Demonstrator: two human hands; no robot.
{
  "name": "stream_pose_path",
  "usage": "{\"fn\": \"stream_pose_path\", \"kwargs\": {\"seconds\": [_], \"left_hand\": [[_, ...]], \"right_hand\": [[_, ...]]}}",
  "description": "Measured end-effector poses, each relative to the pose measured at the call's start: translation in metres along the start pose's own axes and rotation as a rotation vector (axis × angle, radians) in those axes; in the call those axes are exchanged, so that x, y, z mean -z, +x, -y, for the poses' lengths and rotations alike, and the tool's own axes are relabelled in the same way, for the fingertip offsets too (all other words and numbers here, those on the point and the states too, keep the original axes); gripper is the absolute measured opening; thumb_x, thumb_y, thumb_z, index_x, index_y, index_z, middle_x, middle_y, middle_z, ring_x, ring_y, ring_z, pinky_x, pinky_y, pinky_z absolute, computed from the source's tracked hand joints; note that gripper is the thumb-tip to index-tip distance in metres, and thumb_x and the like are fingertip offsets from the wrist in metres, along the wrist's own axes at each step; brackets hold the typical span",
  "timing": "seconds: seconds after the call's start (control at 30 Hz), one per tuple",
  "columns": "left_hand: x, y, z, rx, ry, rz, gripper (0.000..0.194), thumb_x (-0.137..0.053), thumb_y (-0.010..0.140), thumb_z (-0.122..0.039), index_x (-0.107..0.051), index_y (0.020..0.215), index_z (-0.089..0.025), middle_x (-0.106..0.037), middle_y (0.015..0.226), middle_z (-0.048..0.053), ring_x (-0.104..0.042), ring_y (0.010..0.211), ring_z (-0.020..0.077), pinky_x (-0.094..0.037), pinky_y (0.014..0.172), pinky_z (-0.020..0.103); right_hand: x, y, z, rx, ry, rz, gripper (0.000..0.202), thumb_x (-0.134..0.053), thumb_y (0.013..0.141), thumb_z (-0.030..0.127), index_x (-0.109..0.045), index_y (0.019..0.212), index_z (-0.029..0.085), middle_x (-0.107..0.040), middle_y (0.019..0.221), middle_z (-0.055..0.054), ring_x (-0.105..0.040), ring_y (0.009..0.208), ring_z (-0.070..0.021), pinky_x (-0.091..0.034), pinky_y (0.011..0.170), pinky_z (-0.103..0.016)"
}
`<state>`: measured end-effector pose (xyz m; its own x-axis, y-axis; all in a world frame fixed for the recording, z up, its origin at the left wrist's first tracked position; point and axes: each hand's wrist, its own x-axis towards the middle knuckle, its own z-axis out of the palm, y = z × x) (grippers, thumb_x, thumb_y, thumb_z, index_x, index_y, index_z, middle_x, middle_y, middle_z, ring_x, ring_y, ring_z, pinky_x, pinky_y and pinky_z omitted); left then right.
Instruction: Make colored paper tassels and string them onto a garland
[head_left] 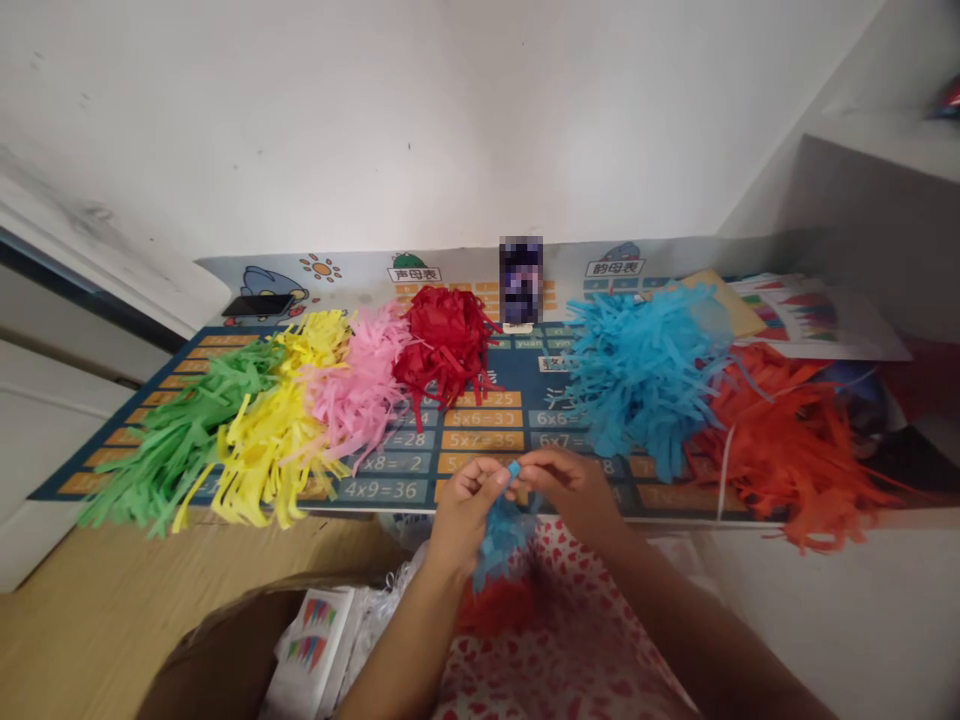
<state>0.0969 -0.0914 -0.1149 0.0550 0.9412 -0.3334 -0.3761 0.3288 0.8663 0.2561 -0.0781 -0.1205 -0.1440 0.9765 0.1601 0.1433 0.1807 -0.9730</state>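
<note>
In front of me, just past the table's near edge, my left hand [472, 500] pinches the top of a blue tissue-paper tassel [501, 540]. My right hand [577, 490] has its fingers closed at the same spot, on the small blue tip that shows between both hands. The fringe of this tassel hangs down under my hands. Below it, a red-orange tassel [499, 608] rests on my lap and is blurred. A pile of blue tassels [649, 370] lies on the table beyond my right hand.
Green [184, 430], yellow [262, 460], pink [360, 385] and red tassels [446, 340] lie left of centre; orange tassels [787, 440] hang over the right edge. A phone [520, 282] leans on the wall; another dark phone [259, 306] lies far left. Printed packets [795, 310] sit back right.
</note>
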Motion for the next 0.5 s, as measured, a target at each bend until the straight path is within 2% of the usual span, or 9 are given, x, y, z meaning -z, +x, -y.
{"fn": "stream_pose_path", "kwargs": {"seconds": [0.13,0.23,0.37,0.5], "left_hand": [[0.0011,-0.0021,0.0012,-0.009,0.038,-0.002,0.038,-0.084,0.066,-0.048,-0.065,0.071,-0.015,-0.066,0.064,0.000,-0.060,0.059,0.0117,-0.048,0.059,0.021],[0.0021,-0.0007,0.0014,-0.008,0.040,0.006,0.038,-0.084,0.066,-0.048,-0.068,0.072,-0.015,-0.065,0.063,-0.001,-0.058,0.056,0.0103,-0.046,0.056,0.020],[0.0005,0.0015,0.0022,-0.027,0.011,0.018,0.036,-0.084,0.066,-0.047,-0.070,0.072,-0.015,-0.066,0.061,-0.001,-0.060,0.057,0.0101,-0.047,0.057,0.019],[-0.0006,0.0016,0.0020,0.007,0.006,0.027,0.036,-0.086,0.063,-0.046,-0.071,0.070,-0.015,-0.068,0.063,0.000,-0.061,0.058,0.0114,-0.049,0.061,0.022]], "right_hand": [[-0.0011,-0.0019,0.0057,0.029,-0.091,0.053,0.013,-0.066,0.083,0.032,-0.072,0.078,0.023,-0.067,0.073,-0.001,-0.063,0.067,-0.0153,-0.050,0.062,-0.026],[-0.0033,-0.0019,0.0036,0.031,-0.106,0.029,0.011,-0.066,0.083,0.030,-0.072,0.077,0.022,-0.066,0.070,-0.001,-0.062,0.064,-0.0147,-0.049,0.061,-0.025],[-0.0059,-0.0025,0.0001,0.015,-0.043,-0.007,0.011,-0.066,0.083,0.031,-0.073,0.081,0.023,-0.067,0.071,-0.001,-0.063,0.060,-0.0144,-0.050,0.059,-0.025],[-0.0038,-0.0036,-0.0021,-0.019,0.020,0.010,0.012,-0.067,0.083,0.033,-0.074,0.081,0.023,-0.069,0.077,-0.002,-0.065,0.061,-0.0145,-0.053,0.058,-0.026]]}}
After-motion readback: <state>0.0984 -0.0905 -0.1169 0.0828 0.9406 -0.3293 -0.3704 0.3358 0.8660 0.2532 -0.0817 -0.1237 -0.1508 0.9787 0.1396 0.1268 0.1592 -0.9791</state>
